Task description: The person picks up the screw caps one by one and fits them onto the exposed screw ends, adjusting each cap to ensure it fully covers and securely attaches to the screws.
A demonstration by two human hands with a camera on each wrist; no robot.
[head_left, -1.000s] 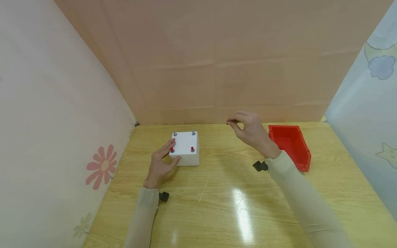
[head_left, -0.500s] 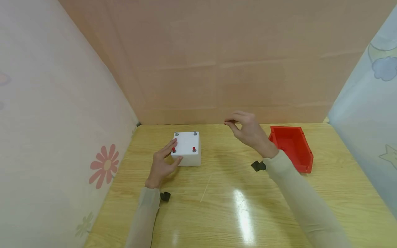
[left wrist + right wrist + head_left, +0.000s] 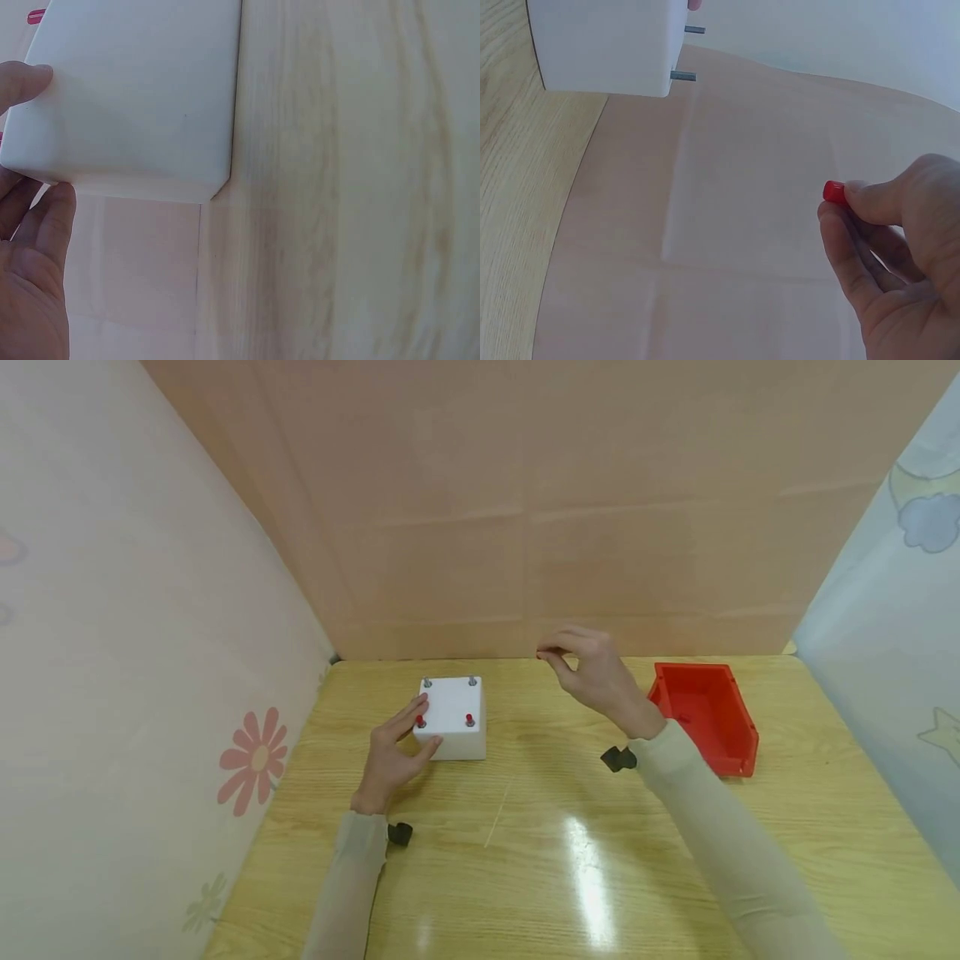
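Note:
A white block (image 3: pixel 452 705) stands on the table with a metal screw post at each top corner. Red caps cover the two near posts, the near-left cap (image 3: pixel 419 721) and the near-right cap (image 3: pixel 469 718), while the far-right post (image 3: pixel 472 681) and far-left post are bare. My left hand (image 3: pixel 390 760) holds the block at its near-left corner, thumb (image 3: pixel 26 82) on the front face and fingers around the left side and top. To the right and raised above the table, my right hand (image 3: pixel 588 668) pinches a small red cap (image 3: pixel 834 192) between thumb and fingertips.
A red plastic bin (image 3: pixel 708 718) sits at the right of the wooden table (image 3: pixel 540 860), partly behind the right forearm. A brown paper backdrop (image 3: pixel 525 527) rises at the table's far edge, with pale patterned side panels at left and right.
My right hand has drifted slightly left toward the block, still pinching the red cap. The left hand keeps its hold on the block; the whole view has shifted a little.

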